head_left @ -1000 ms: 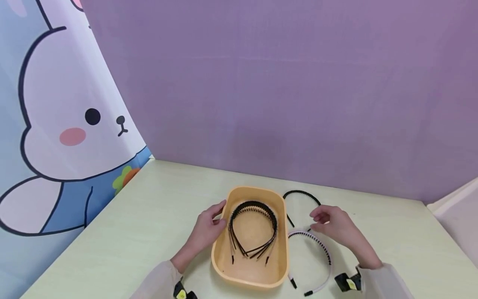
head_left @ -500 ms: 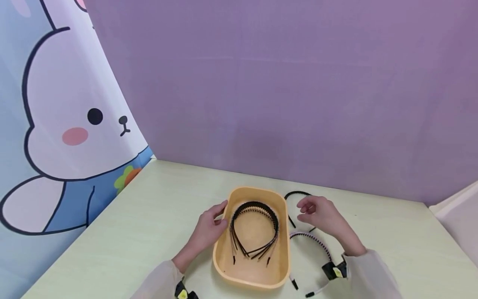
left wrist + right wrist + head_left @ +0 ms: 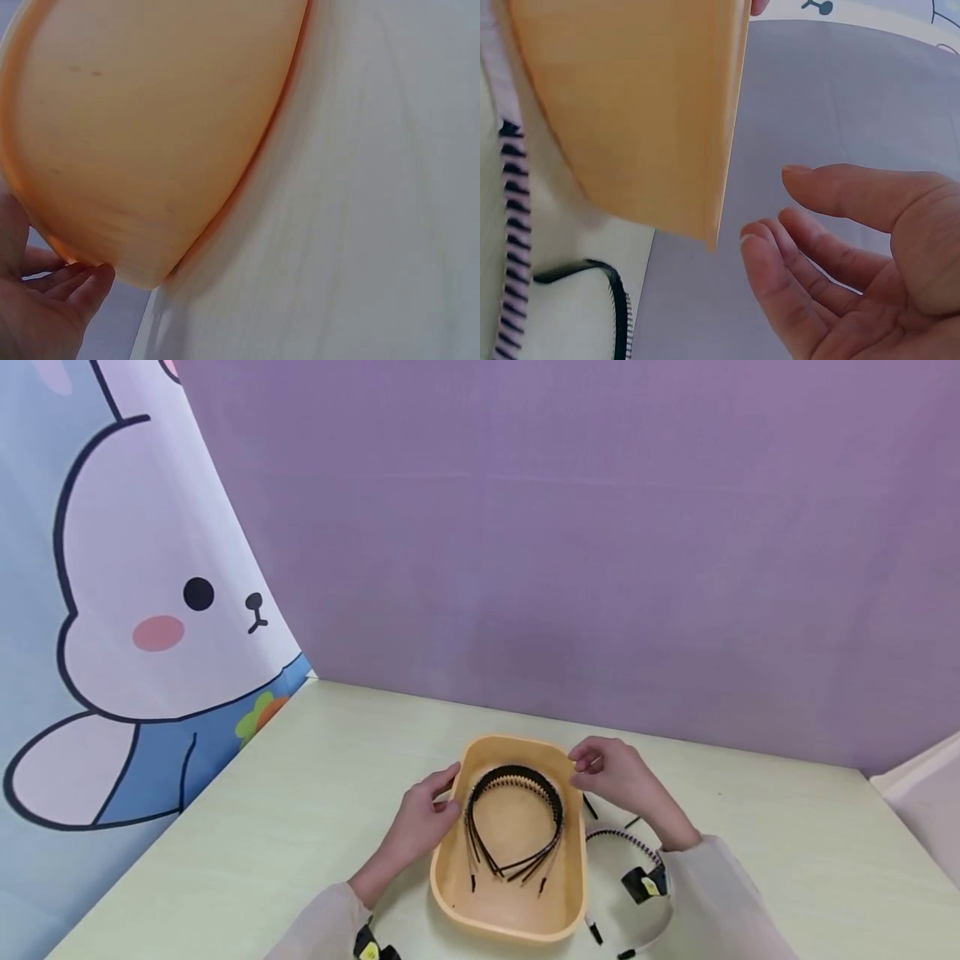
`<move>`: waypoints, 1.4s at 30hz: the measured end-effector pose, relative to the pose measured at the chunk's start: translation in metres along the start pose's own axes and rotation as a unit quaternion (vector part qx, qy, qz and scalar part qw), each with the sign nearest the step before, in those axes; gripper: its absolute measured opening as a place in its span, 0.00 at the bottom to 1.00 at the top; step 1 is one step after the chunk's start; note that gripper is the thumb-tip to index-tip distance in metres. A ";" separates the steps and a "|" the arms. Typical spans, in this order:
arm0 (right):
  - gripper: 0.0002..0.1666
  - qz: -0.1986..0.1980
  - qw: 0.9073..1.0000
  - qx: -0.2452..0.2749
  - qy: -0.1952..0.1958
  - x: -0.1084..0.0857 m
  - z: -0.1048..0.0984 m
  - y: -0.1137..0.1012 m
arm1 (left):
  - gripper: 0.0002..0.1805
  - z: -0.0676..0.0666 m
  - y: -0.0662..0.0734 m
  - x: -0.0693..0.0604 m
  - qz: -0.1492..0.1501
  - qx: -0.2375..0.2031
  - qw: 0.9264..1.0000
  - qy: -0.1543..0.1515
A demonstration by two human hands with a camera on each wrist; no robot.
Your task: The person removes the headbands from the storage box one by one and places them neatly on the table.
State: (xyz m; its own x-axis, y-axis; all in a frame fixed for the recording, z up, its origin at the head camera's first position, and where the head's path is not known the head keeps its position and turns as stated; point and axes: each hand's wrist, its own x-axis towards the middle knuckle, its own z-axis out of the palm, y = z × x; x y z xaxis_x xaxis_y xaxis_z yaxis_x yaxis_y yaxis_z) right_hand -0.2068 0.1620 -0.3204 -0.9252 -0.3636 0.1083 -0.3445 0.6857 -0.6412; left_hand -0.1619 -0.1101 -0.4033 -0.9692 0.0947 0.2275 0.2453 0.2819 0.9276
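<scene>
While my left hand (image 3: 422, 818) grips the bin (image 3: 506, 910) on the table (image 3: 300, 793), my empty right hand (image 3: 617, 775) hovers by its far-right corner, fingers (image 3: 769, 277) loosely parted; looks light, stiff, best held by the rim (image 3: 721, 150).

Soft, even light fills the head view, leaving a faint shadow beside the plastic basket (image 3: 501, 907) on the bench (image 3: 360, 735). The left wrist view is dimmer, bluish and slightly hazy.
</scene>
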 end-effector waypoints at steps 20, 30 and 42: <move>0.19 -0.008 0.999 0.022 -0.046 0.013 0.036 -0.008 | 0.28 -0.004 -0.006 -0.005 0.018 -0.022 0.999 -0.017; 0.18 -0.017 0.999 0.006 -0.048 0.017 0.047 -0.007 | 0.28 -0.003 -0.009 -0.004 0.017 -0.018 0.999 -0.020; 0.12 -0.034 0.999 -0.030 -0.012 0.022 0.055 -0.007 | 0.28 -0.004 -0.007 -0.005 0.018 -0.006 1.000 -0.017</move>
State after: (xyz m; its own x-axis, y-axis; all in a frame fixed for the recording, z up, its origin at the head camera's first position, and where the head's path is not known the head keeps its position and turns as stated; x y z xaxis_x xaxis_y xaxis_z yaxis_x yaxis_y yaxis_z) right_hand -0.2160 0.1150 -0.3553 -0.8959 -0.4245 0.1312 -0.4155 0.6959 -0.5857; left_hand -0.1594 -0.1162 -0.4100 -0.9582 0.1369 0.2511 0.2797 0.2654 0.9227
